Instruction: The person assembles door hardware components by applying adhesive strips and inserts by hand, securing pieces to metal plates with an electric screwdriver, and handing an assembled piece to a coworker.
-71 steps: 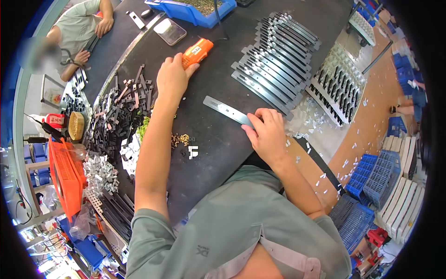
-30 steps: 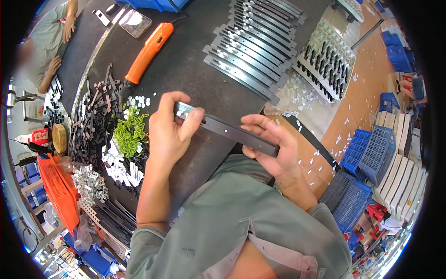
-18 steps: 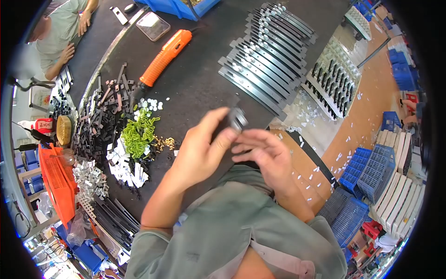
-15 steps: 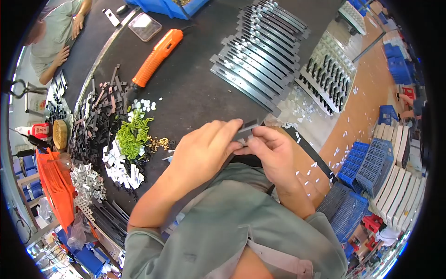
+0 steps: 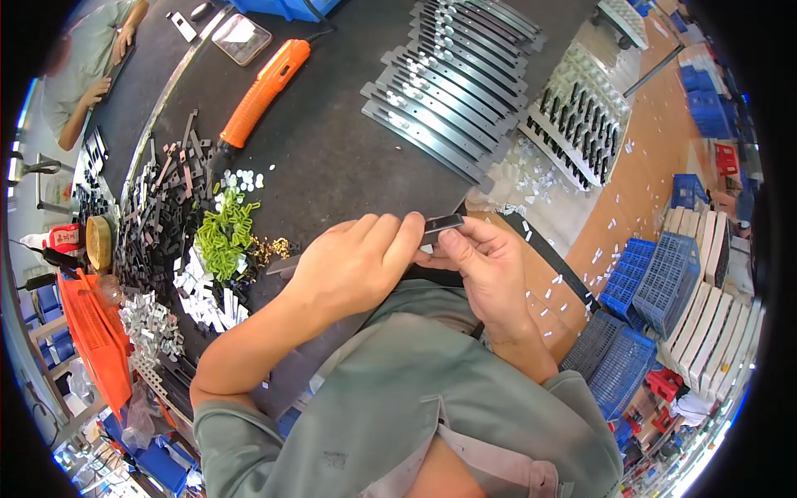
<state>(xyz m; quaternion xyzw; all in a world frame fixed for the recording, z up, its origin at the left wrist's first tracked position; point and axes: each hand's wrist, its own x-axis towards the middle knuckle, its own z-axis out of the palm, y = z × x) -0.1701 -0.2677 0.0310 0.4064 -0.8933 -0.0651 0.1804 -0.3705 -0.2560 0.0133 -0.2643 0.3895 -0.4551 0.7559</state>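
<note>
My left hand [image 5: 357, 261] is wrapped over a metal strip [image 5: 444, 222], whose far end pokes out to the left of the wrist. At the strip's right end, my right hand [image 5: 486, 261] pinches it between thumb and fingers; whether a small part is there too is hidden. Beyond the hands, a row of similar metal strips [image 5: 448, 91] lies on the dark table [image 5: 332, 166]. The orange electric screwdriver [image 5: 264, 93] rests on the table. Left of my left hand are green parts [image 5: 224, 236], small brass parts [image 5: 270, 249] and white pieces [image 5: 195, 290].
Black parts [image 5: 158, 216] are heaped at the left, near a phone [image 5: 242, 38] and an orange basket [image 5: 95, 340]. A co-worker's arms [image 5: 95, 91] rest at the upper left. A rack of black pieces [image 5: 577, 124] and blue crates [image 5: 664, 290] stand at the right.
Earlier my left hand was at the screwdriver; it now lies free on the table. Both hands came together on the strip, which has been turned. The view has shifted slightly.
</note>
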